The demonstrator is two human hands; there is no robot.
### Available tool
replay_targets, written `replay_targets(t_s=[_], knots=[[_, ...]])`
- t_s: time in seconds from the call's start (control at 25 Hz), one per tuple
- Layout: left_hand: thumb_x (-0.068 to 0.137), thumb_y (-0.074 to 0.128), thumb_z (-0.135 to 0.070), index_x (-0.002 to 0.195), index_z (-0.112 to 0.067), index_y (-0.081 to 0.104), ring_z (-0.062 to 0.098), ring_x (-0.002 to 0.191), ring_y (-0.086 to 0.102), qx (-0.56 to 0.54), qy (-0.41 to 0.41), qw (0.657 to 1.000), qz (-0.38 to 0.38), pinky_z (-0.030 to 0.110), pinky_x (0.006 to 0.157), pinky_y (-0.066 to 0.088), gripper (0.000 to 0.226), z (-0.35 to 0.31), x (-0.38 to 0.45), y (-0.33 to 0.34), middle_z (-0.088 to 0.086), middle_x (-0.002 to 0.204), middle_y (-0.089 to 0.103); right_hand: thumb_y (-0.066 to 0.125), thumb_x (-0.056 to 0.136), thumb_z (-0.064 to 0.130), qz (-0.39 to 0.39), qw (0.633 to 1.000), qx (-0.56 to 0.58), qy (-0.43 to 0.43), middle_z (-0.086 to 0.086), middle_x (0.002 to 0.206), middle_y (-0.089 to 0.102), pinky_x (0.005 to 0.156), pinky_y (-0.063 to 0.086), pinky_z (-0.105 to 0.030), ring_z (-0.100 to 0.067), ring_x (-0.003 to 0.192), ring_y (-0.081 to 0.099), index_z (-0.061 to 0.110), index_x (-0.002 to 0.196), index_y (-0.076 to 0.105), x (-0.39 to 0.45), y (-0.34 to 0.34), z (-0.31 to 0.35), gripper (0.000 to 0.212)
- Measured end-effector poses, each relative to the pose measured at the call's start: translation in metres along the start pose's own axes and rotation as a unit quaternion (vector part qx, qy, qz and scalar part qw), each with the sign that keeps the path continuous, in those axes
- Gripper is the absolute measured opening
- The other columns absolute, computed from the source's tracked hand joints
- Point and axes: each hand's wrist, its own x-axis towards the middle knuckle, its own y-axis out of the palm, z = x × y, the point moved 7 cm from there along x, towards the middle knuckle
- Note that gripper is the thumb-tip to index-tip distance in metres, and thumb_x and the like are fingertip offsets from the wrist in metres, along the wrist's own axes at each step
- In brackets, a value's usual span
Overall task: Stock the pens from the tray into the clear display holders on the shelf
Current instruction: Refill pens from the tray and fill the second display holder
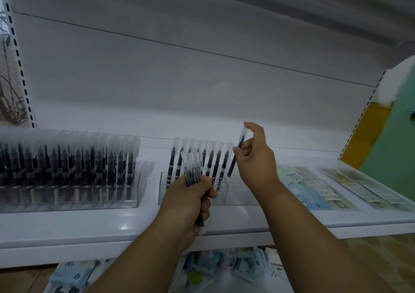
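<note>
My left hand [190, 194] grips a bundle of black pens with clear caps [192, 167], caps up, in front of the middle clear display holder [238, 194]. My right hand [253, 158] pinches a single pen [238, 156] upright, its lower end just above the holder's open right part. A row of pens [202, 158] stands in the left part of that holder. A second clear holder [67, 198] at the left is packed with several pens [67, 158]. The tray is not in view.
The white shelf [112, 225] carries flat product packs [314, 189] to the right of the holders. A perforated upright [20, 64] stands at the left. Below the shelf edge lie packaged goods [224, 268]. Another shelf overhangs above.
</note>
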Motion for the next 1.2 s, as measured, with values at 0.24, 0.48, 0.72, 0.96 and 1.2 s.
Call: replay_targets(t_s=[0.24,0.48,0.72,0.96,1.2], knots=[[0.095,0.060,-0.013,0.098,-0.007,0.062,0.013,0.043,0.040,-0.008,-0.016,1.000,0.004,0.022,0.039,0.034,0.008,0.005,0.000,0.003,0.006,0.060,0.064,0.058,0.095,0.019,0.014,1.000,0.002,0.009,0.012,0.097,0.059,0.064,0.043,-0.023,-0.004,0.061,0.052,0.027,0.125,0.054,0.000,-0.002,-0.008,0.032],[0.095,0.061,-0.014,0.098,-0.007,0.063,0.013,0.043,0.040,-0.016,-0.026,0.999,0.016,0.022,0.040,0.034,0.008,0.007,-0.004,0.010,0.007,0.062,0.064,0.062,0.093,0.020,0.075,0.995,-0.052,-0.025,0.011,0.094,0.063,0.065,0.041,-0.023,0.000,0.060,0.048,0.022,0.105,0.061,0.003,0.003,0.001,0.012],[0.093,0.062,-0.013,0.106,-0.001,0.064,0.015,0.046,0.042,-0.002,-0.031,0.998,0.053,0.024,0.042,0.035,0.018,0.003,-0.011,0.016,0.010,0.066,0.067,0.060,0.094,0.034,0.071,0.997,-0.005,-0.001,0.012,0.108,0.056,0.064,0.037,-0.013,-0.001,0.069,0.050,0.035,0.120,0.061,-0.010,-0.009,0.028,0.025],[0.091,0.065,-0.017,0.111,-0.004,0.065,0.016,0.047,0.045,-0.007,-0.035,0.993,0.111,0.025,0.043,0.037,0.024,-0.003,-0.018,0.031,0.016,0.073,0.068,0.070,0.088,0.010,0.245,0.935,0.221,0.130,0.003,0.067,0.067,0.042,0.037,-0.020,-0.010,0.041,0.042,0.024,0.119,0.062,-0.027,-0.001,0.037,0.035],[0.095,0.061,-0.017,0.111,-0.009,0.065,0.014,0.042,0.045,-0.023,-0.051,0.997,0.054,0.024,0.039,0.038,0.018,0.005,-0.009,0.016,0.016,0.076,0.073,0.073,0.085,0.018,-0.096,0.964,0.211,0.131,-0.001,0.084,0.074,0.048,0.042,-0.028,-0.012,0.048,0.049,0.024,0.096,0.058,0.004,-0.058,0.001,0.020]])
